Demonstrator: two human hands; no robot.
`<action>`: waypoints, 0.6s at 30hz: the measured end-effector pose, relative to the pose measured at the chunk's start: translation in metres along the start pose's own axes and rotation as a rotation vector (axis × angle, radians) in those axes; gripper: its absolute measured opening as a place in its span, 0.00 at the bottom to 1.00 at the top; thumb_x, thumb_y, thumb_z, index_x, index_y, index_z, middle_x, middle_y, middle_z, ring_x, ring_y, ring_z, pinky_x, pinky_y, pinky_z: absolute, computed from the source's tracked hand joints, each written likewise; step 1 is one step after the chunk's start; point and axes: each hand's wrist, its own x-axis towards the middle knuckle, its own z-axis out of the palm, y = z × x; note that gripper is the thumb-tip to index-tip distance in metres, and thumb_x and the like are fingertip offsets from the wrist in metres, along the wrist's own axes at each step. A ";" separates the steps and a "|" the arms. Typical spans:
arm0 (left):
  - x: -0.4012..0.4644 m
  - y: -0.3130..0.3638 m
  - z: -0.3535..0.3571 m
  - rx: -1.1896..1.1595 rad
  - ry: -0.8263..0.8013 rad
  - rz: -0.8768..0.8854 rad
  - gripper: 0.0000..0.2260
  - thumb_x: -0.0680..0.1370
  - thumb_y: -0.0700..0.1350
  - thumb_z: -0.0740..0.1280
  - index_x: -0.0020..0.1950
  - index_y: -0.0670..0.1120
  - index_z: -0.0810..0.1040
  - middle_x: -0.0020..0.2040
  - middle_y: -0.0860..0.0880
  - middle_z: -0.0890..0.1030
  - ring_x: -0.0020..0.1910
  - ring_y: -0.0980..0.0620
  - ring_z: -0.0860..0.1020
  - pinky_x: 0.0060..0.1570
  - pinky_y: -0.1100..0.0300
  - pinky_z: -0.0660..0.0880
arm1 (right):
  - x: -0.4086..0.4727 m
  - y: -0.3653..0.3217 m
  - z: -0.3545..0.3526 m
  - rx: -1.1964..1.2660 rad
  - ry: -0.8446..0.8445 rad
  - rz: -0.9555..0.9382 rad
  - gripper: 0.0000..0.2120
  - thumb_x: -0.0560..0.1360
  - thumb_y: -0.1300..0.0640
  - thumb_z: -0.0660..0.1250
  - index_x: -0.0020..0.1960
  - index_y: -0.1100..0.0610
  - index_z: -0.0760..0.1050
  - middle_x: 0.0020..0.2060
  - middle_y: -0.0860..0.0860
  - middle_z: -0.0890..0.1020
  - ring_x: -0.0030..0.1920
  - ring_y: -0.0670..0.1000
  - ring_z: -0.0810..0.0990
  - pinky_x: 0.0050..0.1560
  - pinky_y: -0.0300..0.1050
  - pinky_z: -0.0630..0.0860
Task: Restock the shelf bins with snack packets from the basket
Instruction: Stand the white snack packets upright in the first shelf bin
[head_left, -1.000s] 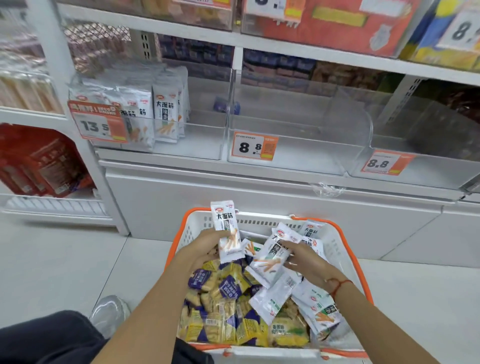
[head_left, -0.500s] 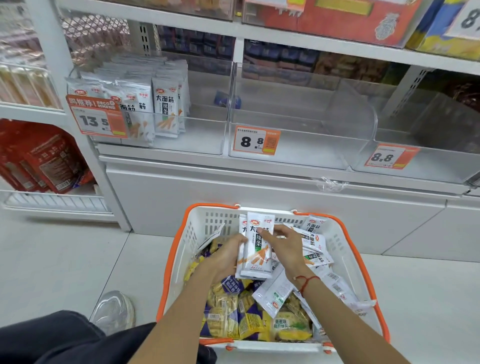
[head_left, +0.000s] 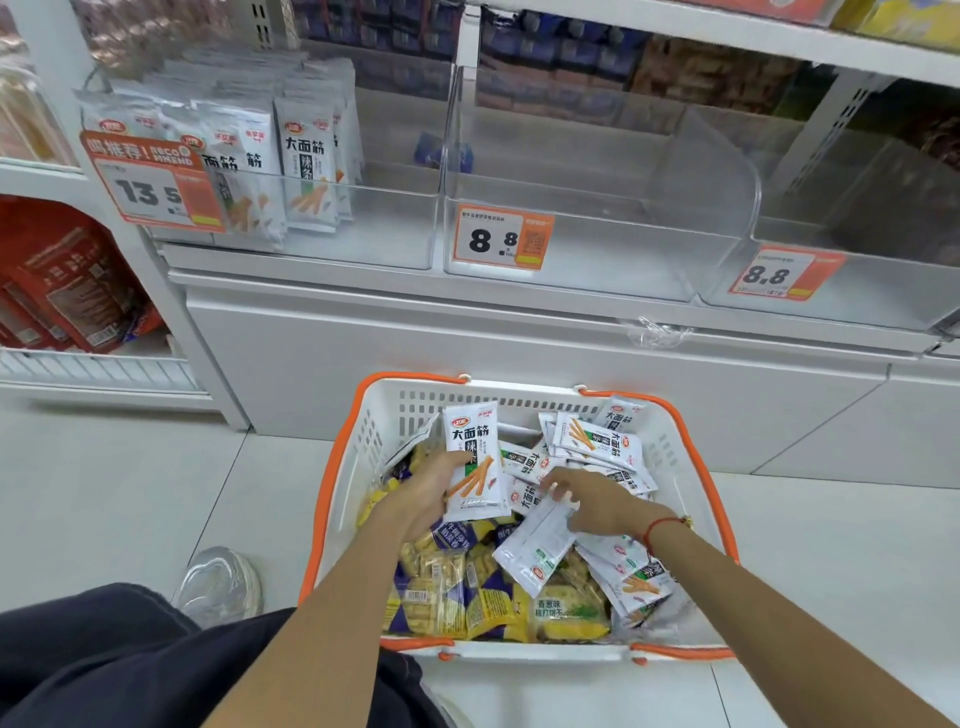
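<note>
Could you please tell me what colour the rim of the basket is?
Orange, on a white basket; the head view shows it clearly.

The basket is looking like hard white plastic, smooth, with a glossy orange rim. The white snack packets are shining like thin glossy foil, and the yellow packets are crinkling plastic film. The shelf bins are showing clear, glossy plastic. The price tags are looking like matt paper. The floor is appearing smooth and pale, slightly shiny.
</note>
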 end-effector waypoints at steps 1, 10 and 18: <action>0.002 -0.002 0.000 0.000 0.021 -0.003 0.07 0.82 0.40 0.58 0.50 0.45 0.75 0.37 0.45 0.82 0.35 0.48 0.78 0.41 0.52 0.76 | -0.002 0.006 0.009 -0.117 -0.075 -0.024 0.27 0.71 0.65 0.67 0.67 0.50 0.67 0.64 0.52 0.72 0.61 0.54 0.73 0.60 0.51 0.73; 0.008 0.000 -0.004 0.092 0.280 0.120 0.15 0.83 0.43 0.55 0.69 0.45 0.63 0.61 0.42 0.75 0.55 0.42 0.76 0.57 0.46 0.73 | -0.008 -0.001 0.013 0.285 0.162 -0.090 0.07 0.80 0.59 0.61 0.56 0.55 0.75 0.50 0.52 0.81 0.48 0.58 0.80 0.54 0.54 0.78; 0.004 0.001 0.004 0.124 0.253 0.092 0.20 0.83 0.41 0.54 0.75 0.43 0.58 0.69 0.41 0.68 0.66 0.43 0.68 0.63 0.50 0.64 | -0.001 -0.012 -0.011 0.982 -0.210 -0.037 0.16 0.78 0.54 0.65 0.63 0.60 0.74 0.58 0.58 0.80 0.59 0.56 0.77 0.66 0.52 0.72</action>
